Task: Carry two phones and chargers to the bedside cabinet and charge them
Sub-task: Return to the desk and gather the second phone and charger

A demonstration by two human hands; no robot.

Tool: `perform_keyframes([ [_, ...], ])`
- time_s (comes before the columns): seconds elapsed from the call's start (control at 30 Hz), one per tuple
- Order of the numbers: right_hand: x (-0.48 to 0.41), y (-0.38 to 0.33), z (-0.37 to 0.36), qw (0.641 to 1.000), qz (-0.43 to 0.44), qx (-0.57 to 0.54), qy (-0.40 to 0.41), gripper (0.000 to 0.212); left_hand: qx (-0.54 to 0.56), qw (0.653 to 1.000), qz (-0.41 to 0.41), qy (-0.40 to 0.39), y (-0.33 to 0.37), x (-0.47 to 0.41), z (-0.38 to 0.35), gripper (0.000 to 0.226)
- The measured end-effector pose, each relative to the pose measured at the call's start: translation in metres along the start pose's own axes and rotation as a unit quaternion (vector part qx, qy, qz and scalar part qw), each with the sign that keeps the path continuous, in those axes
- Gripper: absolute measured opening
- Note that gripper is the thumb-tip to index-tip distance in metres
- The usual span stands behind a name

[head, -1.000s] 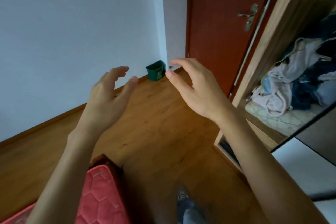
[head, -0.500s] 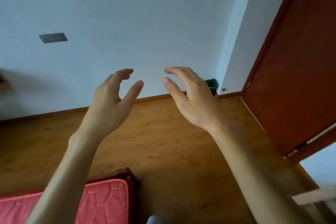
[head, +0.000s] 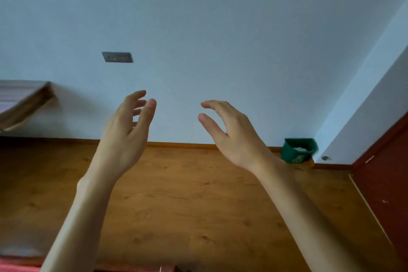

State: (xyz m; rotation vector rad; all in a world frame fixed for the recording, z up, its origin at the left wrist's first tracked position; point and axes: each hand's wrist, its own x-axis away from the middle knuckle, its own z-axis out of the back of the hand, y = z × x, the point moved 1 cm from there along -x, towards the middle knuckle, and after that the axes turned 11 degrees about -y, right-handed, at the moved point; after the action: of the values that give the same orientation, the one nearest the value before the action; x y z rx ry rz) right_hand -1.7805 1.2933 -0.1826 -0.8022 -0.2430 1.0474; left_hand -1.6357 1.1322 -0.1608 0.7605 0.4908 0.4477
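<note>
Two bare arms reach forward over a wooden floor toward a pale wall. The left hand and right hand hover apart — each grip spread, fingers loosely curled, holding nothing. No phone or charger shows. A wall socket sits upper left, a wooden cabinet edge at far left, and a green bin stands in the corner beside a dark red door.
</note>
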Motion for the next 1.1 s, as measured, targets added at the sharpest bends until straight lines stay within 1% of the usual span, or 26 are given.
perform_keyframes([
  [0.2,-0.115,-0.001,-0.036,0.998,0.035,-0.026,-0.051,0.046,-0.019,0.998,0.032,0.046,-0.056,-0.065,0.04,0.055],
  [0.53,-0.298,-0.006,-0.09,0.978,0.143,-0.057,-0.141,0.046,-0.053,0.981,0.138,0.126,-0.129,-0.15,0.086,0.06],
  [0.67,-0.374,0.0,-0.112,0.964,0.187,-0.054,-0.182,0.048,-0.07,0.967,0.165,0.182,-0.15,-0.195,0.099,0.064],
  [0.77,-0.428,0.0,-0.121,0.951,0.218,-0.062,-0.209,0.051,-0.075,0.959,0.187,0.202,-0.163,-0.233,0.11,0.066],
  [0.93,-0.508,-0.024,-0.144,0.926,0.279,-0.086,-0.239,0.049,-0.096,0.933,0.238,0.253,-0.191,-0.279,0.138,0.069],
  [1.1,-0.559,-0.055,-0.188,0.899,0.33,-0.105,-0.268,0.048,-0.125,0.907,0.27,0.3,-0.227,-0.288,0.178,0.059],
])
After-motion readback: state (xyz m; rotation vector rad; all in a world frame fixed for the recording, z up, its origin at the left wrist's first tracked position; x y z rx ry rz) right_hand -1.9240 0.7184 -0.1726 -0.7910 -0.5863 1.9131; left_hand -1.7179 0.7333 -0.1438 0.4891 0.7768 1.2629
